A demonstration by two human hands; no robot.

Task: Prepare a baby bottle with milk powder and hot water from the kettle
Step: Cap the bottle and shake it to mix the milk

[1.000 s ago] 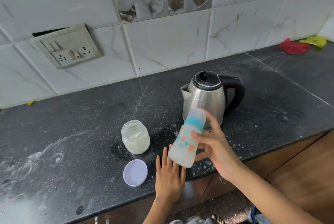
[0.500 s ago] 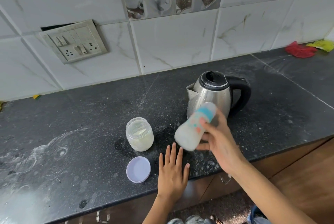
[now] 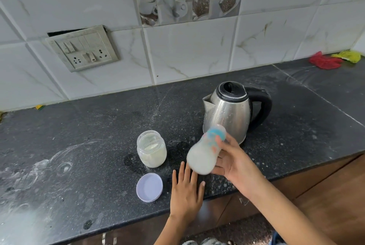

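Two hands: both in the lower centre of the frame, over the front edge of the desk (image 3: 59, 165).
Progress: the bottle (image 3: 203, 156) is capped and full of white liquid, so powder and water appear to be in already; the mixing step looks to be in hand.
Left to do: judged little, perhaps finish shaking, close the jar (image 3: 151, 149) and set the bottle down.
Bottle: lower centre, lifted off the desk and tilted, cap toward the kettle (image 3: 230, 110); blurred.
Right hand (image 3: 235, 162): fingers (image 3: 221, 141) curled and clamped on the bottle's waist and lower body.
Left hand (image 3: 186, 191): flat on the desk near its front edge, fingers spread, holding nothing; just below the bottle, contact with it cannot be told.
Jar: centre, open, part filled with pale powder, standing on the desk.
Lid (image 3: 149, 187): lying flat just in front of the jar, beside the left hand.
Kettle: centre right, upright, lid shut.
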